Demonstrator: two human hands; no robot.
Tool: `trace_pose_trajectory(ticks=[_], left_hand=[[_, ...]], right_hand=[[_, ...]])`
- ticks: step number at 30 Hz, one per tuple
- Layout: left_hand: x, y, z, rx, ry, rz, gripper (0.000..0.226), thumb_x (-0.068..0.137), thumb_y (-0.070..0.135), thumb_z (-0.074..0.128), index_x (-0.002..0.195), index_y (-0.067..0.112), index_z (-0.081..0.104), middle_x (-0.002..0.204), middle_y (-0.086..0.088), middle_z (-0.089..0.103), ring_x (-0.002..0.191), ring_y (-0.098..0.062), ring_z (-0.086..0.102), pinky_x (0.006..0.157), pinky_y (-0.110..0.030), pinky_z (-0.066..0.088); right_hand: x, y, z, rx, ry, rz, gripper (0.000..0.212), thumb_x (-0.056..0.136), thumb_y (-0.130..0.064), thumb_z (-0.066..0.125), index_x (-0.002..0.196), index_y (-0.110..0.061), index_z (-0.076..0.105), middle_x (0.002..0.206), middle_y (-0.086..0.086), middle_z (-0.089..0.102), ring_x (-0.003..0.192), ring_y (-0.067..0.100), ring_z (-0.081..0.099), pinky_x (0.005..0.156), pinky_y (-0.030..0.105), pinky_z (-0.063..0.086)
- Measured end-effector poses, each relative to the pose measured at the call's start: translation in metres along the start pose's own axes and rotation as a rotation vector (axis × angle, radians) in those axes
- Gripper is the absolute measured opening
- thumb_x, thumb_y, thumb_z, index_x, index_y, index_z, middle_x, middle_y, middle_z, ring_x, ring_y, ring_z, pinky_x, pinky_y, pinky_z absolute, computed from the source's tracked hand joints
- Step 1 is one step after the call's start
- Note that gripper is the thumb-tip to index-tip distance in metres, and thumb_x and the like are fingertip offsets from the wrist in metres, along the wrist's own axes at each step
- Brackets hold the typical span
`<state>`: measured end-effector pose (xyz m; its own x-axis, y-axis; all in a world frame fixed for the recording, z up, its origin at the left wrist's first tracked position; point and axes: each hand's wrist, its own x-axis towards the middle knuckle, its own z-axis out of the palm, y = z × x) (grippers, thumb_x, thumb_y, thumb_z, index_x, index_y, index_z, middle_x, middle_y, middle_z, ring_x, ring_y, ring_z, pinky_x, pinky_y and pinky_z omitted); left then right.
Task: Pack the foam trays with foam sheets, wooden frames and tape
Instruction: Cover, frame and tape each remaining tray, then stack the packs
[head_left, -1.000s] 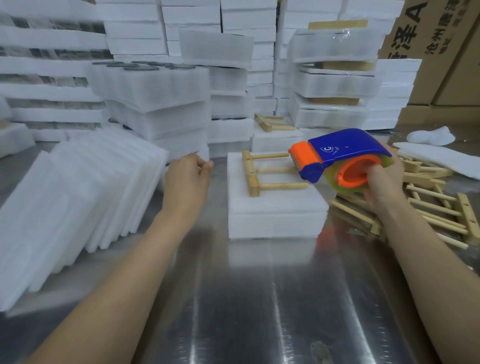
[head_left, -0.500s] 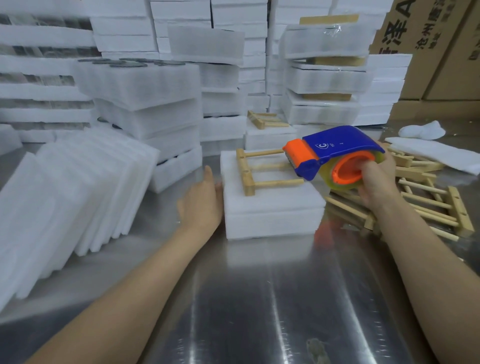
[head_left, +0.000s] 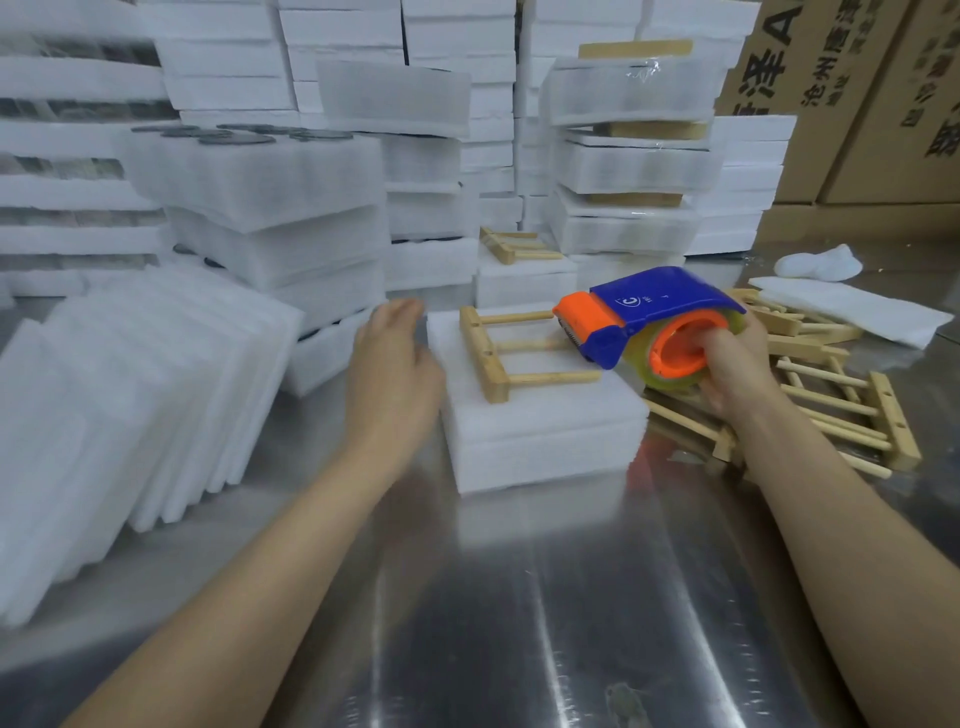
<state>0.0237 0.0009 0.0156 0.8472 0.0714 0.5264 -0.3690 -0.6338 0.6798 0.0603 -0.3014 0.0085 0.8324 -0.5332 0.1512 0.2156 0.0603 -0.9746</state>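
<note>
From the head view, we see one wooden frame (head_left: 511, 353) lying on the foam tray (head_left: 540, 431) mid-worktop (head_left: 519, 597), apparently untaped. Our right hand (head_left: 737, 364) grips the tape dispenser (head_left: 654, 312) just above the frame. Our left hand (head_left: 395, 374), fingers loosely straight, sits beside the tray. Wrapped packs (head_left: 634, 156) behind suggest many are finished, while loose frames (head_left: 841, 395) and foam sheets (head_left: 130, 415) remain.

Two hands (head_left: 392, 374) (head_left: 735, 366), one tape dispenser (head_left: 660, 304), many foam trays (head_left: 545, 447)
</note>
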Motion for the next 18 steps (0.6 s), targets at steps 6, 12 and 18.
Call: trace_pose_trajectory(ticks=[6,12,18], left_hand=[[-0.030,0.022,0.018,0.419,-0.442,0.291,0.124,0.067,0.082,0.052,0.152,0.021,-0.014,0.160,0.003,-0.020,0.147,-0.012,-0.016,0.121,-0.034,-0.001],[-0.020,0.029,0.007,0.380,-0.628,0.208,0.131,0.057,0.091,0.048,0.154,0.017,0.000,0.160,0.000,-0.019,0.145,-0.014,-0.022,0.118,-0.034,-0.008],[0.038,0.074,0.036,0.370,-0.420,0.126,0.048,0.099,0.026,0.033,0.139,0.000,0.037,0.159,-0.011,0.018,0.148,-0.029,0.003,0.120,-0.041,0.006]], right_hand=[[0.002,0.004,-0.003,-0.029,-0.022,0.018,0.028,0.085,-0.003,0.063,0.104,-0.023,0.061,0.103,0.005,0.069,0.101,0.022,0.066,0.083,0.036,0.054],[0.001,0.005,-0.006,-0.047,-0.070,-0.010,0.031,0.082,-0.002,0.064,0.094,-0.031,0.060,0.091,-0.003,0.069,0.096,0.019,0.066,0.074,0.031,0.053],[0.004,0.006,-0.008,-0.100,-0.130,-0.011,0.036,0.082,0.000,0.063,0.098,-0.032,0.061,0.094,-0.001,0.070,0.097,0.021,0.066,0.080,0.035,0.054]])
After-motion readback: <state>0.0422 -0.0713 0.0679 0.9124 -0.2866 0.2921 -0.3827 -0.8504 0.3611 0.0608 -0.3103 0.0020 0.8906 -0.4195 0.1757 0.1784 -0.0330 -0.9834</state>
